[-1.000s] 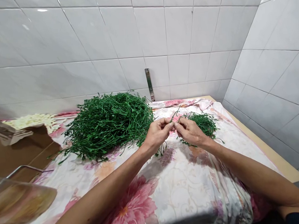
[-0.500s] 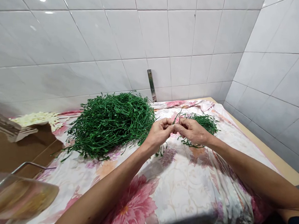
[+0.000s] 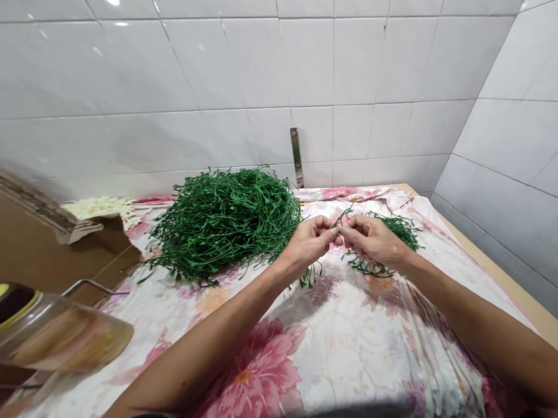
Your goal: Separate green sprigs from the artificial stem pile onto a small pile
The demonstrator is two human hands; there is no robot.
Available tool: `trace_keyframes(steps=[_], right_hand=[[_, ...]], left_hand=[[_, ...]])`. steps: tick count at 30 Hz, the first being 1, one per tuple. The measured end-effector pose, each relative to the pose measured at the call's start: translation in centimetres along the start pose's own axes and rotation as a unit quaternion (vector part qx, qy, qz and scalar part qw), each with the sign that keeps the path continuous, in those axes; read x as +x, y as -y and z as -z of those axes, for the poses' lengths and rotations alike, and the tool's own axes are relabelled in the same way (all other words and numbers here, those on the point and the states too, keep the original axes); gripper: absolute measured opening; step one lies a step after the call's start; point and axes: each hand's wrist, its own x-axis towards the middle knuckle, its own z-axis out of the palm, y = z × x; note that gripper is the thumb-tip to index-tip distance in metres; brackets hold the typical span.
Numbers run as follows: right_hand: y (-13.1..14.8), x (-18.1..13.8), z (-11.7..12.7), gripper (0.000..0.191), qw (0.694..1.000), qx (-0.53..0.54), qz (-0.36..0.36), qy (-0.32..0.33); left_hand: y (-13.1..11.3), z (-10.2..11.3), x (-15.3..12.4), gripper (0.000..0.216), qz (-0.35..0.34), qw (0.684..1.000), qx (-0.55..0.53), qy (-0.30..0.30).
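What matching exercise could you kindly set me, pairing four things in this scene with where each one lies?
Things:
1. Large heap of green stems
2. Metal bracket
3. Pale cream pile
4. Glass container

Places:
A. On the tiled wall
B. Behind the cardboard flap
C. On the floral cloth, beside the left hand
D. Nearest the camera, lower left

Pairs: 1-C, 2-A, 3-B, 4-D

left hand (image 3: 307, 245), right hand (image 3: 374, 242), fingers (image 3: 326, 225) pinched, tips nearly meeting, forearms (image 3: 212, 344) angled inward

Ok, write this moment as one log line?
left hand and right hand: together on green stem | nearby: big stem pile | small stem pile
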Motion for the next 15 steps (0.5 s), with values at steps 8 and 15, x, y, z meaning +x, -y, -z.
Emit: trace_keyframes(steps=[8, 15], right_hand=[[-0.7, 0.4, 0.1, 0.037, 0.999, -0.04, 0.012, -0.025], [-0.3, 0.2, 0.3, 0.041, 0.994, -0.107, 0.01, -0.004]], left_hand=[[1.2, -0.4, 0.3, 0.006, -0.036, 0.999, 0.028, -0.024], [1.4, -0.3, 0.1, 0.007, -0.027, 0.998, 0.061, -0.001]])
